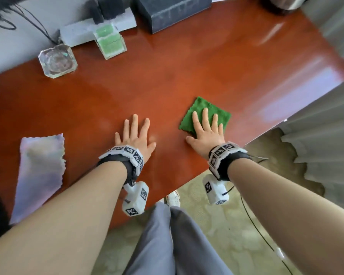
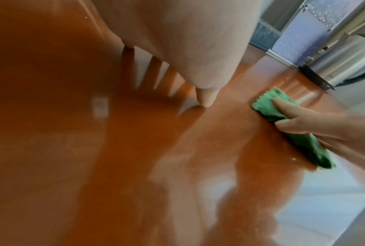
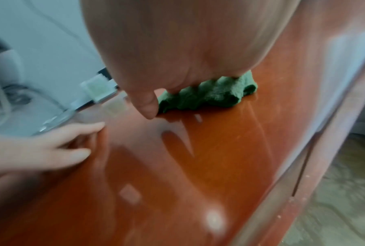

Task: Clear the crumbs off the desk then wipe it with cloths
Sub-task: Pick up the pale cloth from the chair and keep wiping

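Observation:
A folded green cloth (image 1: 203, 108) lies on the glossy red-brown desk (image 1: 167, 80), right of centre near the front edge. My right hand (image 1: 207, 126) presses flat on it with straight fingers, thumb on the wood beside it. The cloth (image 3: 210, 94) bunches under the palm in the right wrist view, and shows under the right fingers (image 2: 282, 106) in the left wrist view. My left hand (image 1: 136, 133) lies flat on bare wood to the cloth's left, fingers spread, holding nothing. A pale lilac cloth (image 1: 40, 171) lies flat at the front left. No crumbs show.
At the back stand a glass ashtray (image 1: 58, 61), a clear box with green contents (image 1: 109, 41), a dark box (image 1: 173, 10) and a white power strip (image 1: 83, 30) with cables. Curtains (image 1: 326, 145) hang to the right. The desk's front edge runs diagonally above my legs.

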Demonstrator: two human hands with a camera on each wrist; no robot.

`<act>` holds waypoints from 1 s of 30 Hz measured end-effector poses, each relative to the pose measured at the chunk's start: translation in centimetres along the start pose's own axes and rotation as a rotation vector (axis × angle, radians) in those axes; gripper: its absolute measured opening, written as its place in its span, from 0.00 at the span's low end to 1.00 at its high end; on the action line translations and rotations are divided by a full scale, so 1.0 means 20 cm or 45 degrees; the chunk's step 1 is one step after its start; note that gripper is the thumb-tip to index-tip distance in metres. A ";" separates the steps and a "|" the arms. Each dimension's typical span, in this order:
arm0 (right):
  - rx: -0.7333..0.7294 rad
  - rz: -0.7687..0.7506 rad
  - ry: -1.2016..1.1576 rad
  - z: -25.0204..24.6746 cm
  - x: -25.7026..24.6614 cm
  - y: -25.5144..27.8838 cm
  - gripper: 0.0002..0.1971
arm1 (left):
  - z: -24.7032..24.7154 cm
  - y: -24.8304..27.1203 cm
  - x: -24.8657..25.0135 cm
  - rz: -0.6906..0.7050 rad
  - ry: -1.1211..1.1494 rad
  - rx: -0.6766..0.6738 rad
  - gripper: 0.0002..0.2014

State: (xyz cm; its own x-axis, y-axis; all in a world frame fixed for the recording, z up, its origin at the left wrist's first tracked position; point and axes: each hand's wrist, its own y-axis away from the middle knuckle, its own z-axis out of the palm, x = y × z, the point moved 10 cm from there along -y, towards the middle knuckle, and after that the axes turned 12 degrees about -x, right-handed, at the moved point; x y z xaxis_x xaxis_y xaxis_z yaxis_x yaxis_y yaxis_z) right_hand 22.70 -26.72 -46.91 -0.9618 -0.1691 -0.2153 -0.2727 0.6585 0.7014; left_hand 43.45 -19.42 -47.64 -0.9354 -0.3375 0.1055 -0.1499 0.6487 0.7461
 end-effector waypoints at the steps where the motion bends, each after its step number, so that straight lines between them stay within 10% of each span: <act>1: -0.007 -0.068 0.064 0.03 -0.08 0.02 0.40 | 0.00 0.00 -0.01 -0.002 -0.016 0.004 0.37; 8: -0.180 -0.397 0.343 0.14 -0.22 0.10 0.37 | -0.02 0.02 0.02 -0.034 -0.186 0.095 0.39; 17: 0.067 0.000 -0.047 -0.07 0.52 0.12 0.37 | -0.03 0.01 0.06 -0.132 -0.162 -0.044 0.40; 22: 0.177 0.156 -0.217 -0.28 0.98 0.08 0.35 | -0.14 0.04 0.17 -0.220 -0.075 0.158 0.35; 30: 0.329 0.240 -0.476 -0.68 1.61 -0.16 0.37 | -0.16 -0.10 1.20 0.157 -0.083 0.337 0.35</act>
State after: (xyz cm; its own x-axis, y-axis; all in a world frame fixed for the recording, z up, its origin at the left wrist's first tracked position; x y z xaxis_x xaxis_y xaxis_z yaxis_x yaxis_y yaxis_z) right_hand -7.72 -44.18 -46.91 -0.9067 0.2142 -0.3633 -0.0346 0.8208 0.5702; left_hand 22.37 -30.91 -44.46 -0.9691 -0.2059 0.1359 -0.1040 0.8404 0.5319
